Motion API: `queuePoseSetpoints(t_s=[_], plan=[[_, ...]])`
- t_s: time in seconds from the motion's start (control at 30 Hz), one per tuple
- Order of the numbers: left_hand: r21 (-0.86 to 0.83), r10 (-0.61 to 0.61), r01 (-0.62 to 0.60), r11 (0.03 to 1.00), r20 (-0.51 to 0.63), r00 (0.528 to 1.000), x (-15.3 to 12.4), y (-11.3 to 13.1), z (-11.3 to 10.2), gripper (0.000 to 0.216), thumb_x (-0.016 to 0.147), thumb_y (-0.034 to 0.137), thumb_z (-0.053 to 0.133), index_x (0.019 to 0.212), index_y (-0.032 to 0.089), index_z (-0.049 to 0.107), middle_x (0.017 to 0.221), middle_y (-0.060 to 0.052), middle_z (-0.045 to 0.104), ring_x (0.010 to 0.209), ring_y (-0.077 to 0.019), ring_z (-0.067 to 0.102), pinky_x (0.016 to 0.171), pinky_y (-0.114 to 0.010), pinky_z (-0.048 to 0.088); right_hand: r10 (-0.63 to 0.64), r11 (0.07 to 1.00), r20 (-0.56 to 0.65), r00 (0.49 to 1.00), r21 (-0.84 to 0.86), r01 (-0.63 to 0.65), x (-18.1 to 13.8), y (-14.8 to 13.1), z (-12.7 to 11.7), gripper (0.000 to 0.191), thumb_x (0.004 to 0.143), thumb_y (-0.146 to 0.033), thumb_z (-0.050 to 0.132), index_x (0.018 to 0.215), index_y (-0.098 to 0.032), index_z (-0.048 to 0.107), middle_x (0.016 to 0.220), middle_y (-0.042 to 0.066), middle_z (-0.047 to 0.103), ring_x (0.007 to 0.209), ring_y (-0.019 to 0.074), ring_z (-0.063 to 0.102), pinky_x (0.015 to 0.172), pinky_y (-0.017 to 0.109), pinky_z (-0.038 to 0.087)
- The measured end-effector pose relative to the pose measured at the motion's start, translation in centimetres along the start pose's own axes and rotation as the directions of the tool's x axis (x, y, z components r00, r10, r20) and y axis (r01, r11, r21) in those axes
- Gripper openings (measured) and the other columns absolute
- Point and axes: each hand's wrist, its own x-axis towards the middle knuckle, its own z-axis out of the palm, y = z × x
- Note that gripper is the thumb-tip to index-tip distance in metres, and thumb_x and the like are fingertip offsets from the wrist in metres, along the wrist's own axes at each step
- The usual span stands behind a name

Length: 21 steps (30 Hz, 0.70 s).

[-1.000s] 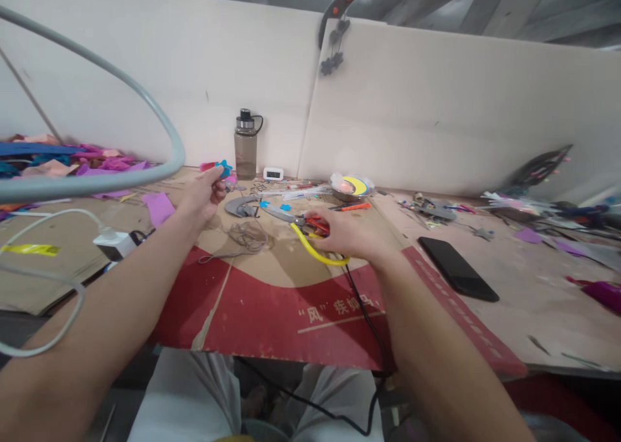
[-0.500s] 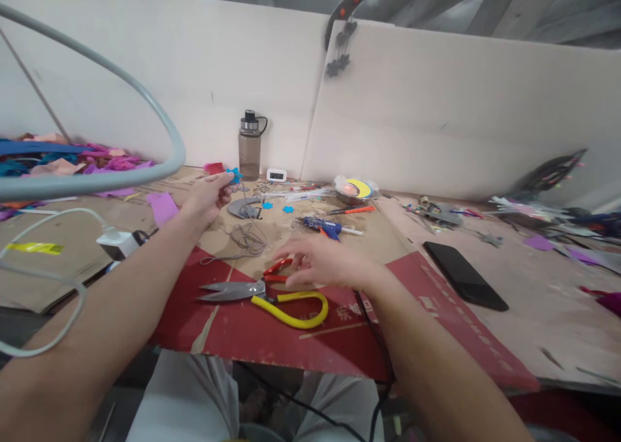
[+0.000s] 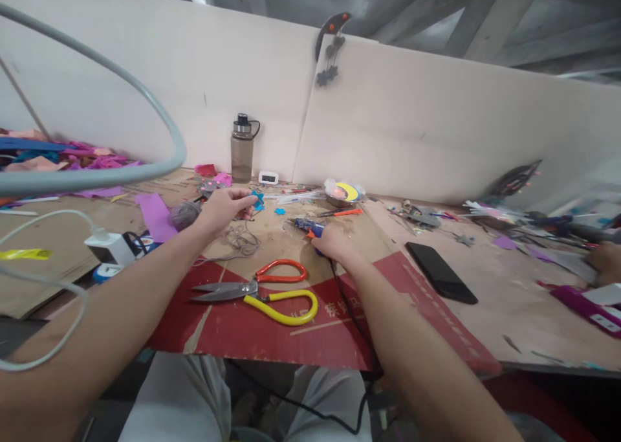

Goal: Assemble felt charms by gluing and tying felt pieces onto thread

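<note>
Between the fingertips of my left hand [image 3: 227, 208] is a small blue felt flower [image 3: 258, 201], held over the far middle of the table. My right hand [image 3: 336, 243] is closed round the handle of a blue glue gun [image 3: 306, 224], whose nozzle points left; the palm hides much of the grip. A matching blue flower [image 3: 280, 211] lies flat between the two hands. Tangled grey string [image 3: 242, 240] lies below my left hand. Large scissors [image 3: 252, 289] with one red and one yellow handle rest nearer me, blades apart and pointing left.
A water bottle [image 3: 241, 151] and small digital clock [image 3: 268, 178] stand by the white partition. Right of me lie a black phone [image 3: 440, 272] and another person's hand [image 3: 605, 262]. A grey hose [image 3: 169, 125] arches across the left, above a white plug [image 3: 112, 248] and felt scraps [image 3: 63, 154].
My right hand has moved from over the scissors to the glue gun and closed on it. My left hand has shifted right with the flower. Another person's hand has appeared at the right edge.
</note>
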Motion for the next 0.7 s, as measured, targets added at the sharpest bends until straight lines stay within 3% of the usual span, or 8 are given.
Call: queuePoseSetpoints(t_s=[0.13,0.23,0.33,0.43,0.53,0.7], plan=[[0.004,-0.021,0.020,1.000,0.071,0.997,-0.1,-0.5,0.2,0.021,0.064,0.027,0.080,0.070,0.011,0.069,0.057,-0.003,0.062,0.049,-0.0091,0.055,0.049,-0.020,0.047,0.056,0.953,0.047,0.997,0.296,-0.068,0.6,0.5,0.0,0.023,0.080,-0.033,0.049,0.085,-0.021,0.069,0.062,0.008,0.065,0.052,0.0212,0.060,0.044,0.030,0.042],[-0.013,-0.049,0.051,0.999,0.118,0.992,-0.1,-0.9,0.2,0.022,0.065,0.029,0.080,0.072,0.011,0.069,0.062,-0.004,0.064,0.051,-0.0085,0.056,0.052,-0.020,0.049,0.125,0.847,0.049,0.991,0.515,-0.132,0.5,0.1,-0.9,0.023,0.078,-0.033,0.049,0.086,-0.019,0.065,0.073,0.010,0.066,0.062,0.0220,0.062,0.051,0.032,0.048],[-0.042,-0.071,0.076,0.996,0.118,0.991,-0.1,-1.2,0.3,0.023,0.064,0.028,0.081,0.075,0.011,0.069,0.064,-0.003,0.065,0.052,-0.0081,0.057,0.053,-0.020,0.049,0.106,0.687,-0.009,0.994,0.724,-0.067,0.1,-1.0,-1.7,0.025,0.077,-0.029,0.047,0.095,-0.017,0.061,0.092,0.012,0.066,0.078,0.0213,0.065,0.064,0.032,0.053],[-0.039,-0.063,0.068,0.997,0.110,0.992,-0.3,-1.2,0.5,0.025,0.061,0.027,0.083,0.073,0.011,0.068,0.061,-0.002,0.064,0.051,-0.0083,0.057,0.052,-0.021,0.049,0.024,0.605,-0.095,0.995,0.794,0.062,-0.6,-2.2,-2.1,0.034,0.080,-0.027,0.044,0.111,-0.020,0.052,0.112,0.009,0.063,0.092,0.0189,0.065,0.070,0.029,0.055],[-0.041,-0.069,0.073,0.997,0.082,0.994,-0.3,-1.1,0.6,0.026,0.060,0.025,0.083,0.073,0.010,0.067,0.062,-0.003,0.064,0.052,-0.0088,0.058,0.052,-0.021,0.050,-0.100,0.549,-0.171,0.980,0.812,0.198,-1.5,-3.3,-2.3,0.037,0.082,-0.027,0.043,0.119,-0.024,0.045,0.118,0.007,0.061,0.090,0.0167,0.065,0.069,0.029,0.055],[-0.041,-0.049,0.051,0.998,0.057,0.997,-0.1,-1.1,0.5,0.026,0.063,0.027,0.082,0.073,0.010,0.066,0.061,-0.003,0.063,0.051,-0.0090,0.058,0.054,-0.023,0.050,-0.196,0.554,-0.159,0.968,0.796,0.243,-2.6,-4.3,-2.7,0.032,0.080,-0.023,0.044,0.111,-0.022,0.043,0.081,0.000,0.063,0.064,0.0128,0.059,0.064,0.027,0.052]])
